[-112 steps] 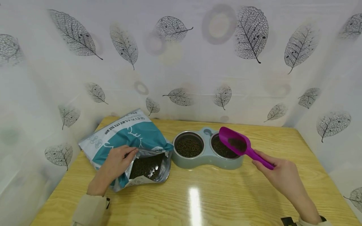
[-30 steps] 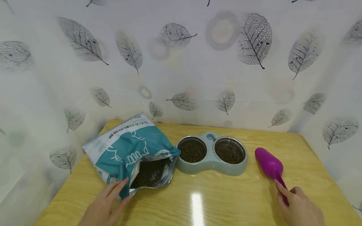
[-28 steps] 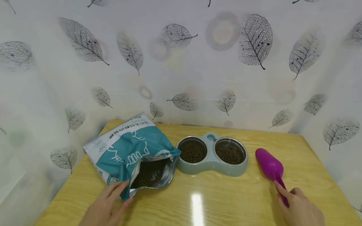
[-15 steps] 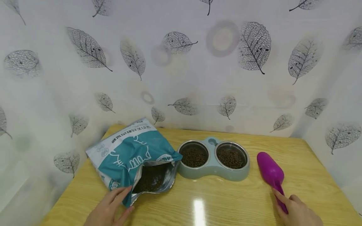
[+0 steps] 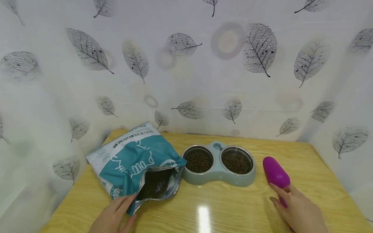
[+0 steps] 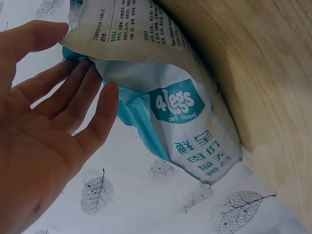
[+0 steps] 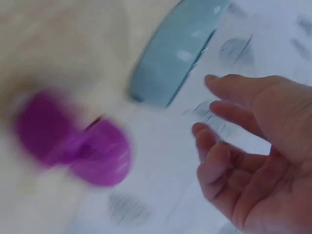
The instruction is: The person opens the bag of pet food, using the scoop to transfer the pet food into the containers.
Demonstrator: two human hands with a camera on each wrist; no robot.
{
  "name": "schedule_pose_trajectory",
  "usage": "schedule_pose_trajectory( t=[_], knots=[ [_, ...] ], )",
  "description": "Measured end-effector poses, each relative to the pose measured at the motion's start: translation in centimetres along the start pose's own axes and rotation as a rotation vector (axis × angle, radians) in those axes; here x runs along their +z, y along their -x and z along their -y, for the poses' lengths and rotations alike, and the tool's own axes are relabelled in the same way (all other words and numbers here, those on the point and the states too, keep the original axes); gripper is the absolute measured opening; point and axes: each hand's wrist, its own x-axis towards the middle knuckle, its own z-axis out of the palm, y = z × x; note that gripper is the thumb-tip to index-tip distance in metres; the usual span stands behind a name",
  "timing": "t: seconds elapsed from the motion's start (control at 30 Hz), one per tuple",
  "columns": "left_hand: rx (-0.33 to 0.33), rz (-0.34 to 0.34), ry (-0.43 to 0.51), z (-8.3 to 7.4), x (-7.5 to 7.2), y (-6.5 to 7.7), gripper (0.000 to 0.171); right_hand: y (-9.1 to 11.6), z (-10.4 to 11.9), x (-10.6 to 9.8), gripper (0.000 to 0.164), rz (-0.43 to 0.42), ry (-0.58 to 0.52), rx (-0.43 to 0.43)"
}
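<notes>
A purple scoop [image 5: 275, 171] lies hollow side down on the table, right of the bowls. Over its handle hovers my right hand [image 5: 300, 207]; in the right wrist view that hand [image 7: 258, 156] has loosely bent fingers with nothing between them, apart from the blurred scoop [image 7: 105, 156]. My left hand [image 5: 115, 213] is at the near left corner of a teal and white pet food bag [image 5: 163, 145]. Its fairly straight fingertips [image 6: 90, 70] touch the bag edge, thumb apart from them. The bag lies on its side, mouth open toward me, dark kibble [image 5: 154, 186] inside.
A pale blue double feeder [image 5: 220, 173] stands right beside the bag. Its two steel bowls both hold brown kibble [image 5: 199, 162]. A curtain [image 5: 198, 84] with leaf prints hangs round the back and sides of the wooden table [image 5: 233, 210].
The scoop went from above the right bowl to the table, and my right hand has let go of its handle. My left hand slid down from the bag's upper lip to its near corner.
</notes>
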Motion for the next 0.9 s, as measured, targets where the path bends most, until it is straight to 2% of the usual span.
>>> schedule_pose_trajectory(
  t=[0.07, 0.13, 0.2, 0.3, 0.4, 0.53, 0.63, 0.77, 0.9],
  knots=[
    [-0.013, 0.023, -0.025, -0.1, -0.2, -0.1, 0.066, -1.5, 2.6, 0.0, 0.032, -0.213, -0.034, -0.212],
    [-0.061, 0.1, -0.052, -0.3, -0.6, -0.2, 0.062, -3.4, 5.5, 0.5, 0.027, -0.357, -0.076, -0.418],
    [-0.122, 0.219, -0.068, -0.4, -0.9, -0.4, 0.058, -5.5, 8.5, 1.1, 0.024, -0.381, -0.134, -0.581],
    [-0.187, 0.383, -0.084, -0.6, -1.2, -1.0, 0.058, -8.6, 12.7, 1.9, 0.041, -0.327, -0.123, -0.737],
    [-0.179, 0.453, -0.086, -0.6, -1.1, -1.4, 0.056, -11.2, 16.1, 2.5, 0.039, -0.278, -0.018, -0.822],
    [-0.131, 0.456, -0.083, -0.8, -1.0, -1.4, 0.051, -13.5, 18.7, 3.0, 0.023, -0.237, 0.16, -0.88],
    [-0.159, 0.462, -0.07, -1.0, -1.0, -1.4, 0.046, -14.4, 19.6, 3.2, 0.012, -0.205, 0.261, -0.912],
    [-0.245, 0.471, -0.067, -1.5, -1.3, -1.7, 0.039, -15.1, 20.3, 3.5, 0.008, -0.212, 0.337, -0.956],
    [-0.258, 0.456, -0.077, -1.8, -1.4, -2.4, 0.032, -15.5, 20.5, 3.9, 0.008, -0.243, 0.389, -0.988]
  ],
)
